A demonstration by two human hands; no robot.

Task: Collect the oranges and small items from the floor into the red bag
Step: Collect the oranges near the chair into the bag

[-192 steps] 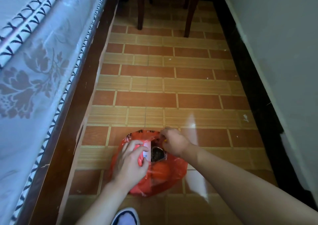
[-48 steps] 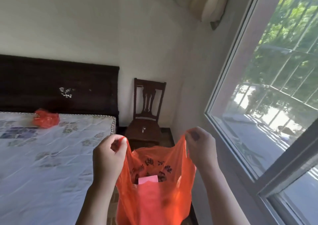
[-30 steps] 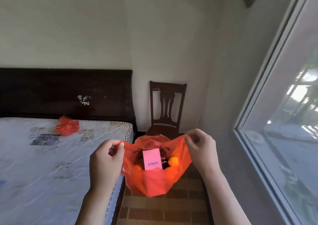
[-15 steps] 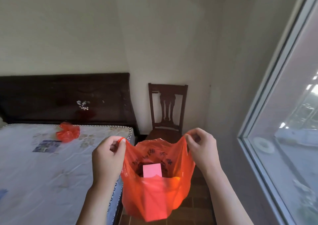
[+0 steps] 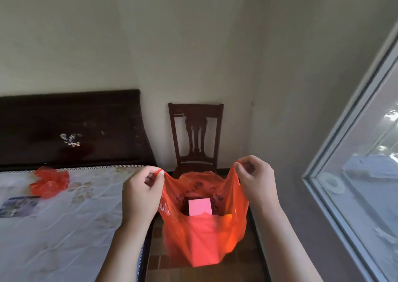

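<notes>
The left hand (image 5: pixel 142 195) and right hand (image 5: pixel 256 182) are each pinching one handle of the thin translucent red plastic bag (image 5: pixel 204 228), which is hanging in the air beside the mattress (image 5: pixel 53 228). The thin film could be tearing under the load, or a handle slipping. Showing inside: one pink rectangular box (image 5: pixel 199 206), one orange (image 5: pixel 228 217); a second crumpled red bag (image 5: pixel 50 183) is lying on the mattress

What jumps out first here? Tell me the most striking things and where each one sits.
The red bag hangs in mid-frame, held open between the left hand and right hand, each pinching a handle. A pink box stands upright inside it, with something orange glowing through the plastic beside it. A second, crumpled red bag lies on the bed at left.
</notes>
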